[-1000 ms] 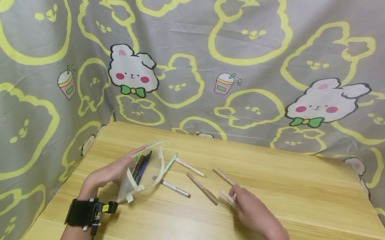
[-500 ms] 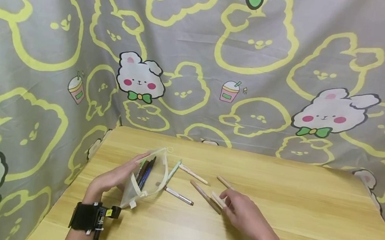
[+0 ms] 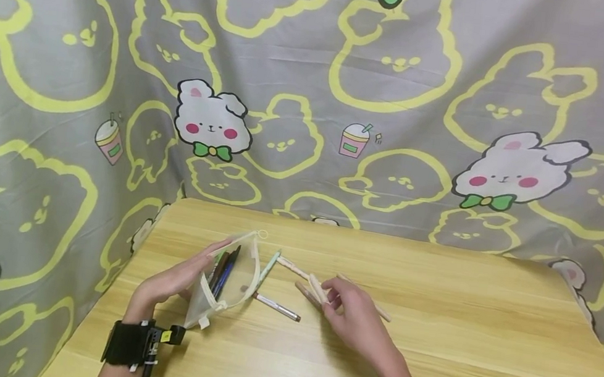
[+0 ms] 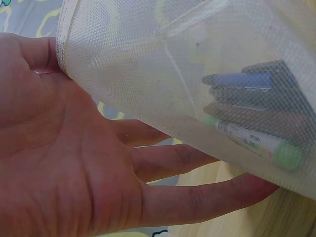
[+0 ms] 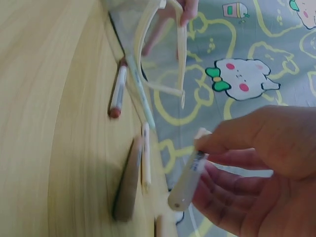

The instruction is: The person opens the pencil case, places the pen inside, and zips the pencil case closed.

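My right hand (image 3: 354, 316) pinches a cream pen (image 3: 317, 288) between thumb and fingers, above the loose pens. In the right wrist view this pen (image 5: 188, 180) looks short and thick, with small dark print. At the left, a translucent mesh zip pouch (image 3: 241, 272) gapes toward the right. My left hand (image 3: 177, 277) lies along the pouch's outer side with straight, spread fingers; the pouch covers its fingertips and thumb tip. Inside the pouch are several pens, among them a blue pen (image 3: 224, 280) and a green-capped white marker (image 4: 252, 138).
Between the hands lie a mint pen (image 3: 269, 267), a silver marker (image 3: 277, 307) with a brown end, a slim cream pen (image 3: 292, 266) and a brown pen (image 3: 306, 291). Another light brown pen (image 3: 383, 313) is partly behind my right hand. A patterned cloth (image 3: 309, 121) surrounds the wooden table (image 3: 462, 306).
My right hand has moved left with the cream pen, toward the pouch, and now passes over the brown pens. My left hand and the pouch stay nearly in place.
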### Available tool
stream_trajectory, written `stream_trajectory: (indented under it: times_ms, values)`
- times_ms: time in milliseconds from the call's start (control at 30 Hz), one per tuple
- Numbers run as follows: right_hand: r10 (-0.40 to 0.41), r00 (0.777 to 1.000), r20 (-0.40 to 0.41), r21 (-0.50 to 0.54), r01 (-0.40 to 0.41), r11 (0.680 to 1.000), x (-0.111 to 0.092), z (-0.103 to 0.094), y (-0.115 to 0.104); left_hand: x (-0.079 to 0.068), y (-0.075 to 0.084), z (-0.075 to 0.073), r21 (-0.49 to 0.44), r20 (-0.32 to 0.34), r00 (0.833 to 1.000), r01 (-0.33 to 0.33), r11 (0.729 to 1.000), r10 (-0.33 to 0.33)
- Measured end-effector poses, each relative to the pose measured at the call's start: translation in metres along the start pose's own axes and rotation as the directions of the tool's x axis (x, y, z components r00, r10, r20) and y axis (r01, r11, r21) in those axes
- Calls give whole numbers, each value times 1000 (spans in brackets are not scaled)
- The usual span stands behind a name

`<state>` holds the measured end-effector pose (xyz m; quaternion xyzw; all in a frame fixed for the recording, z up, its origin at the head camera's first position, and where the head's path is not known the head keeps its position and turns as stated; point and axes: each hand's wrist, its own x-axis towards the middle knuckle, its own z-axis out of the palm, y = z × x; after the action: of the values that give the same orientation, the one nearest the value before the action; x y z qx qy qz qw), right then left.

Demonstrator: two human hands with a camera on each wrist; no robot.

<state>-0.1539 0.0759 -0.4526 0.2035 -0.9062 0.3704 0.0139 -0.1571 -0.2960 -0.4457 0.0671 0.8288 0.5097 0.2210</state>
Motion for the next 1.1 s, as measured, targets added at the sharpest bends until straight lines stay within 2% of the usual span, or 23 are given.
stream_trajectory:
  times_ms: [100,233,467,700,967,1100]
  values:
    - [28,999,-40,62,-26,998,7,6,-10,0,1,0,1,-4,1000,2,1000,-2]
    - [24,998,-55,105,-18,994,17,16,-21,-1,1,0,-7,-3,1000,1,1000,-1]
    - [-4,1000,0,188,4,982,35,33,-36,0,2,1,11,-1,1000,-6,1000,6]
    - [51,999,14,286,-53,957,57,58,-48,-1,4,1,9,11,1000,-16,1000,16]
    - [151,987,55,380,-160,911,79,81,-64,-1,3,0,10,4,1000,-15,1000,15]
    - [194,976,99,449,-218,867,85,86,-70,0,3,0,2,16,1000,-26,1000,26]
